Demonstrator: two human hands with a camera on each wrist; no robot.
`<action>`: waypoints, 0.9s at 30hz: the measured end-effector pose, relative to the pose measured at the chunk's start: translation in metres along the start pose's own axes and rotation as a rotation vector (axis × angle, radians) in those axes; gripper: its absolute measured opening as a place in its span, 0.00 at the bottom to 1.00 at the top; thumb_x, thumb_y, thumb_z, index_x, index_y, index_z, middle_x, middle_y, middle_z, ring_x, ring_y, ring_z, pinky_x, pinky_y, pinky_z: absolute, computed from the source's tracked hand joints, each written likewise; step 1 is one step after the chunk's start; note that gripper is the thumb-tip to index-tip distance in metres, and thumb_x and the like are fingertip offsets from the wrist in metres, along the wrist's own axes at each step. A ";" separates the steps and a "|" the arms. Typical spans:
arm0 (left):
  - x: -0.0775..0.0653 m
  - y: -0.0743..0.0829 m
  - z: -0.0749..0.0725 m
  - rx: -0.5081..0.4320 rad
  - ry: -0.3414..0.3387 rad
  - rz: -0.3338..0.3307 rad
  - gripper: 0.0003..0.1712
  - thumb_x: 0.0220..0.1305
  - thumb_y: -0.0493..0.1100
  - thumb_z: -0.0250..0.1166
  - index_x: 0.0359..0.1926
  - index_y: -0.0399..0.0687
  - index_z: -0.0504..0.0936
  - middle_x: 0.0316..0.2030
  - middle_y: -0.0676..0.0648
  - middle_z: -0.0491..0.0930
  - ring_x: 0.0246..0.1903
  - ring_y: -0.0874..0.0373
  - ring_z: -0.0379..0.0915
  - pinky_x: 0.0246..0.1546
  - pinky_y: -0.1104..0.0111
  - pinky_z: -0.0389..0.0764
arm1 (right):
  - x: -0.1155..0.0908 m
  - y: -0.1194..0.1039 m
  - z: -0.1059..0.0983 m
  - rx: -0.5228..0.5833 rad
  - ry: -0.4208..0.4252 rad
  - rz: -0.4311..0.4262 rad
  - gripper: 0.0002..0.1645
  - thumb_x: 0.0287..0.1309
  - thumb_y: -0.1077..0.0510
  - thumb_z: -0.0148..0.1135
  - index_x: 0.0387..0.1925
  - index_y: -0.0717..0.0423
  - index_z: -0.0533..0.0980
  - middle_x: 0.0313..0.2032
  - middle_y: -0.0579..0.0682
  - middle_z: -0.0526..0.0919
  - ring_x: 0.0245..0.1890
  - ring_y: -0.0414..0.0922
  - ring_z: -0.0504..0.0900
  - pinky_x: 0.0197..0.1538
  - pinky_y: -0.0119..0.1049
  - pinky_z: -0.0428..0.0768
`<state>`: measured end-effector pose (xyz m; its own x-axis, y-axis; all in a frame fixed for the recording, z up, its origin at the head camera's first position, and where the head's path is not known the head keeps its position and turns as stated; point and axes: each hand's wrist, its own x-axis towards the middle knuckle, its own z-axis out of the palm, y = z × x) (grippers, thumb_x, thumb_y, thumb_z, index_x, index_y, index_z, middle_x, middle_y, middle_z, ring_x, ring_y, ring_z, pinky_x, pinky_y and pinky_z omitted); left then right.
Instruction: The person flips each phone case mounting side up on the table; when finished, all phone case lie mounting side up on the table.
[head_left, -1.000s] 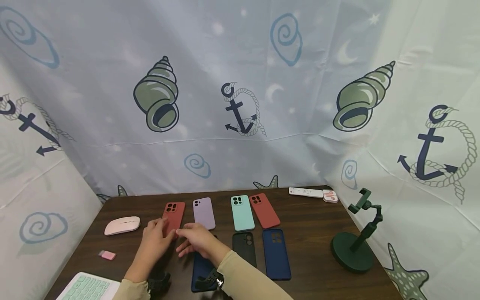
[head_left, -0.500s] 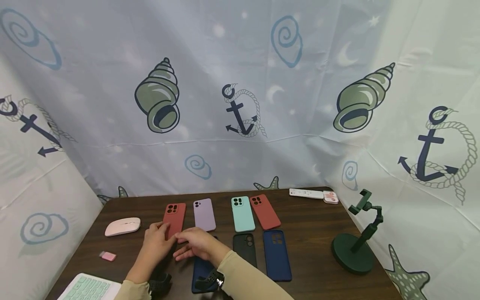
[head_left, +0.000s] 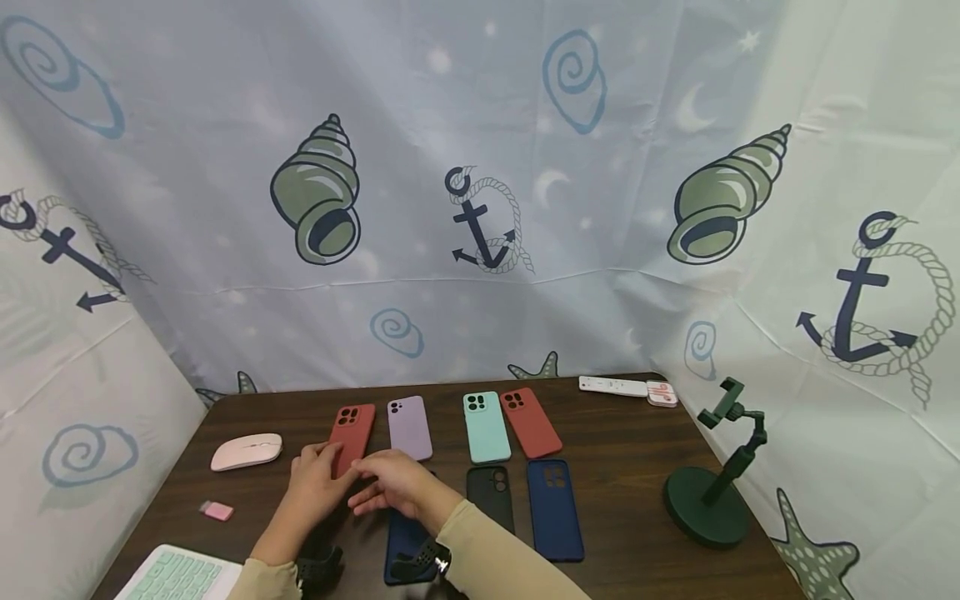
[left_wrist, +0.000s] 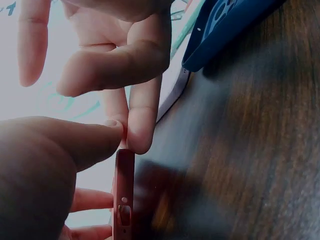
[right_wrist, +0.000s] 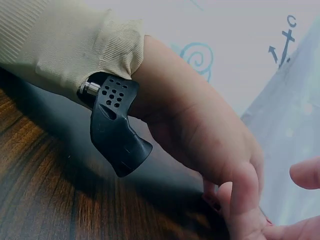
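A red phone case (head_left: 352, 426) lies back-up on the dark table, near its left rear. My left hand (head_left: 311, 492) grips it by the sides, with fingers over the left edge. In the left wrist view, the case's cutout edge (left_wrist: 124, 192) faces the camera, and the left thumb (left_wrist: 95, 140) is close to its corner. My right hand (head_left: 397, 483) touches or nearly touches the lower right corner, with straight fingertips (left_wrist: 141, 130); its other fingers hang loose. The right wrist view shows the right hand (right_wrist: 250, 215) in front of the left hand (right_wrist: 200, 125), hiding most of the case.
Right of it lie lilac (head_left: 409, 427), mint (head_left: 487, 427), red (head_left: 531, 422), black (head_left: 490, 496) and blue (head_left: 555, 510) cases. Another blue case (head_left: 401, 542) is under the right wrist. Mouse (head_left: 247, 452), USB stick (head_left: 217, 511), keyboard (head_left: 180, 575), remote (head_left: 611, 386) and green stand (head_left: 705, 507) surround them.
The red case in my hands has shifted slightly to the right and turned a little. Both hands have stayed around it with only small finger movements.
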<state>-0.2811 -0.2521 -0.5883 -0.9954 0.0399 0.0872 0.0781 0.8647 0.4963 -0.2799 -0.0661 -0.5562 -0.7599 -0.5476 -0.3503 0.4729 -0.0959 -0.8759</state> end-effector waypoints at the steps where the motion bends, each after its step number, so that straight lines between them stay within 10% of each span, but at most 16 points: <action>1: 0.000 0.000 0.000 -0.002 -0.001 0.003 0.44 0.64 0.59 0.67 0.67 0.29 0.70 0.64 0.21 0.63 0.58 0.25 0.60 0.54 0.38 0.68 | 0.000 0.000 0.000 -0.007 0.000 0.001 0.17 0.70 0.50 0.60 0.50 0.60 0.76 0.49 0.56 0.76 0.35 0.49 0.88 0.38 0.42 0.87; 27: -0.001 0.009 -0.008 -0.098 -0.052 -0.055 0.49 0.65 0.70 0.62 0.70 0.35 0.68 0.59 0.25 0.72 0.54 0.33 0.68 0.47 0.46 0.74 | 0.000 0.008 -0.001 -0.052 0.090 -0.086 0.17 0.73 0.46 0.54 0.53 0.53 0.71 0.45 0.51 0.82 0.30 0.46 0.86 0.25 0.33 0.79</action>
<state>-0.2795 -0.2480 -0.5771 -0.9997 0.0219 0.0140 0.0259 0.8133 0.5812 -0.2769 -0.0656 -0.5633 -0.8345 -0.4625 -0.2996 0.3826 -0.0950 -0.9190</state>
